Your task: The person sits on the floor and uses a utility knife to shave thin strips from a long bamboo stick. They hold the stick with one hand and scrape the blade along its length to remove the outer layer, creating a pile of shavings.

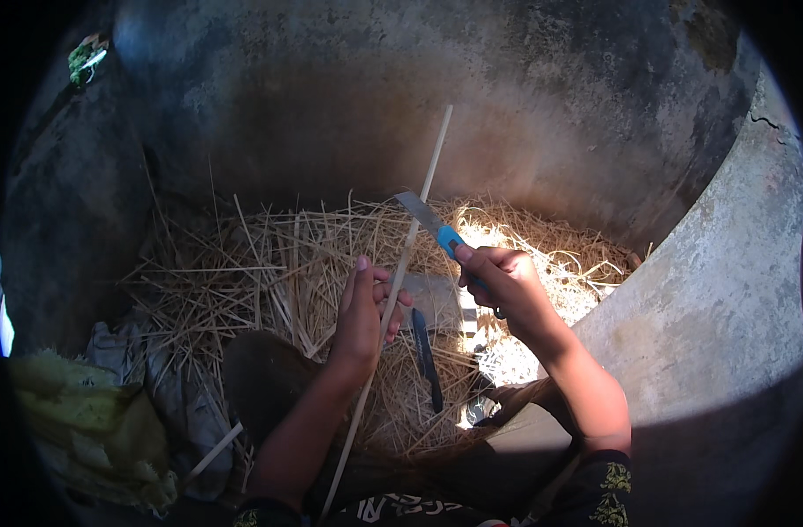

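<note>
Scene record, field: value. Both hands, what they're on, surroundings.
left hand: loosely open, a long thin stick passing across its fingers
right hand: closed around the handle of a blue-handled knife
blade: bare, pointing up and left, crossing the stick in view; contact unclear
stick pose: slanted, upper end leaning right
between forearms: dark narrow tool, lying down, unheld
ground: loose straw, sunlit at right
lower left: crumpled yellow-green sack
backdrop: stained gray wall
</note>
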Tool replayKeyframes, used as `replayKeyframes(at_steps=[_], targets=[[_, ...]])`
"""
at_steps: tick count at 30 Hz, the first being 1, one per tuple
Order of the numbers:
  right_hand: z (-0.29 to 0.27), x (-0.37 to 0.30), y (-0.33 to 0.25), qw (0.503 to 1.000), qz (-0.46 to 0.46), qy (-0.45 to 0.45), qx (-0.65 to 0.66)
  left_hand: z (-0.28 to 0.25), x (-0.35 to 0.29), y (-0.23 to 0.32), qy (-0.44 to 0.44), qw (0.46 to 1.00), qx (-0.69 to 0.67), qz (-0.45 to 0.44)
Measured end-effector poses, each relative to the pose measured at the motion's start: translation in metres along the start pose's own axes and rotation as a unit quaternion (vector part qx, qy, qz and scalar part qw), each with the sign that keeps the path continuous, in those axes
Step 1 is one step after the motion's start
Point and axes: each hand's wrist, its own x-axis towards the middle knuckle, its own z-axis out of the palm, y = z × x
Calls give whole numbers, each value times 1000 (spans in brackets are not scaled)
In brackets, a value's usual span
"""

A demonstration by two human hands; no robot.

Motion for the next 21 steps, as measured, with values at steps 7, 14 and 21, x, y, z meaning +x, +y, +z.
replayKeyframes(at_steps=[7, 14, 21], targets=[[-8, 12, 3, 995, 32, 56, 81, 0, 3, -2, 2, 1000, 22, 7], [-13, 8, 0, 994, -1, -9, 111, 7, -3, 1, 3, 996, 85, -20], [-11, 10, -3, 988, -19, -44, 146, 0, 1, 0, 10, 996, 91, -19]])
